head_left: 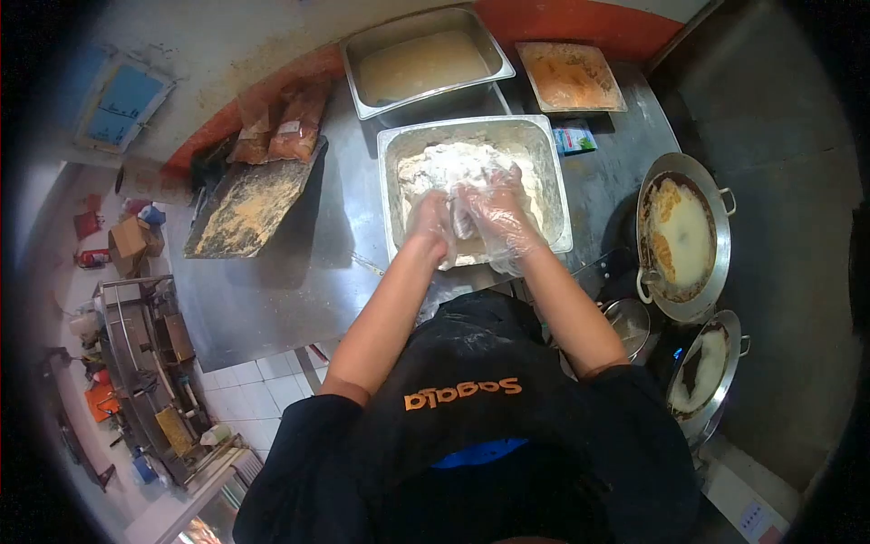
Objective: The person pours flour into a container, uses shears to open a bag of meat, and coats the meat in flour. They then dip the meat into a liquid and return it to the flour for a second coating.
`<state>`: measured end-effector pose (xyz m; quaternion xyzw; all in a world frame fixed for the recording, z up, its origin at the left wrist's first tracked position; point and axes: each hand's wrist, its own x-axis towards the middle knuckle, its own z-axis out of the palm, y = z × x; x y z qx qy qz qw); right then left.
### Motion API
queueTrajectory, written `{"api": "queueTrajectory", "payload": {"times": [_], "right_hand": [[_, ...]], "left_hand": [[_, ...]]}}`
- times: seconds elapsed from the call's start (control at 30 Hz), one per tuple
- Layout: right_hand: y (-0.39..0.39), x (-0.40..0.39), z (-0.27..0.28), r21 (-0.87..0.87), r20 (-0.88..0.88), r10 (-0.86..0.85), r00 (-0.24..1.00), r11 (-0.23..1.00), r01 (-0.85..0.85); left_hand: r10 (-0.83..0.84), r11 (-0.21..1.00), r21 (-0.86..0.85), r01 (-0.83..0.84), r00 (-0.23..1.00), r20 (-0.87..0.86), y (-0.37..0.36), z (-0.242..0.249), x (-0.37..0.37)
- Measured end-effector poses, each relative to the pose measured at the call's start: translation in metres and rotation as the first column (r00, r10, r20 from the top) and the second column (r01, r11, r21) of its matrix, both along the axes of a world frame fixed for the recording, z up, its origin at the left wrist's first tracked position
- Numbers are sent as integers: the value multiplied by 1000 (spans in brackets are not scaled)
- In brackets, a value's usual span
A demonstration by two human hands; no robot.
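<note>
Both hands wear clear plastic gloves and work close together inside a rectangular steel pan [560, 204] of white flour [458, 165]. My left hand [433, 224] is closed near the pan's front side, its fingers curled inward. Beside it my right hand [500, 216] reaches into the flour with bent fingers, the fingertips dusted white. A flour-coated lump [464, 223] shows between the two hands; what it is I cannot tell. Flour hides part of the fingers, and loose glove plastic hangs at the wrists.
Behind stands a deep steel pan of cloudy liquid [421, 65]. A tray of orange-brown crumbs [571, 77] sits at back right. Two pans of foaming oil, one larger [684, 236] and one smaller [702, 367], stand right. At left are a crumb-covered dark tray [249, 210] and plastic bags [297, 122].
</note>
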<state>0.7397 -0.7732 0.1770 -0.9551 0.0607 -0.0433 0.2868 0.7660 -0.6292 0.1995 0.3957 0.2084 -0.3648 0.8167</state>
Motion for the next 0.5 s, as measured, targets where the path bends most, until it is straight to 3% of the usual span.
{"api": "queueTrajectory", "payload": {"times": [0.07,0.1,0.13,0.17,0.2,0.23,0.27,0.33,0.4,0.43,0.5], "right_hand": [[-8,0,-43,59,59,9,998,998,-12],[6,-8,48,827,-68,-198,978,537,166],[-2,-5,48,827,-64,-197,978,538,162],[-17,1,48,644,-188,-232,954,704,299],[-29,9,46,408,-298,-294,908,821,400],[-36,23,35,493,-381,-283,880,743,452],[-39,37,19,495,-377,-283,882,743,450],[-43,57,-7,823,-277,31,960,524,220],[-40,63,2,792,-318,64,946,566,228],[-38,66,5,757,-367,92,926,608,239],[-29,69,7,717,-413,117,903,653,243]], "left_hand": [[-54,998,28,56,996,-68,12,23,-1],[40,992,122,-30,996,-80,14,39,-4],[136,970,214,-116,987,-83,15,57,-6],[104,972,219,-88,993,-62,14,77,-8],[107,971,220,-90,992,-63,15,56,-6],[80,973,219,-80,997,8,15,18,0],[51,974,217,-69,995,85,14,-4,9],[28,946,318,-66,992,124,13,-17,23],[26,972,232,-25,1000,-3,15,-24,33],[26,972,235,-26,1000,2,18,-28,33],[54,995,79,-60,996,70,14,7,22]]}}
